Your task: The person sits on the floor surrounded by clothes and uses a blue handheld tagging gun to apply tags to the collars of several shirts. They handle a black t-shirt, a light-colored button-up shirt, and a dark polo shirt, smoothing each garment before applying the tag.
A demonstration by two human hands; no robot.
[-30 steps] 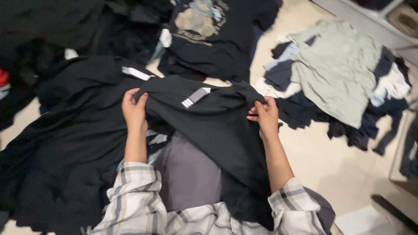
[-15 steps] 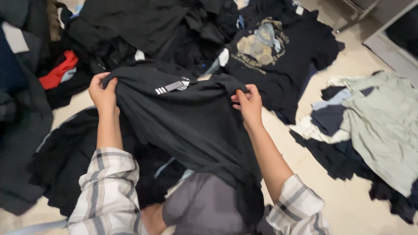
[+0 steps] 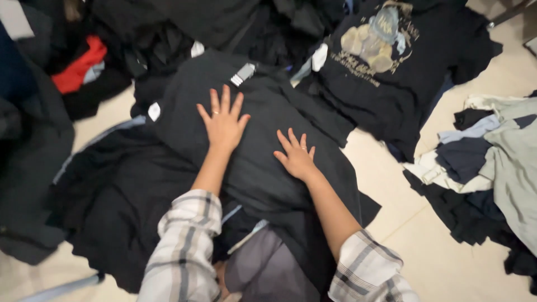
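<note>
Black garment lying under both palms; left hand and right hand pressing flat, fingers spread. Pale tiled floor showing between clothing heaps.

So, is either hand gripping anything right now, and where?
Nothing is held: left hand and right hand lie flat, fingers spread, on the black garment.

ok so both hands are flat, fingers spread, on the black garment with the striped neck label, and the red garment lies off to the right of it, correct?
Not quite. The head view shows the red garment to the upper left, not the right. The rest holds: left hand and right hand lie flat, fingers spread, on the black garment with the striped neck label.
</note>
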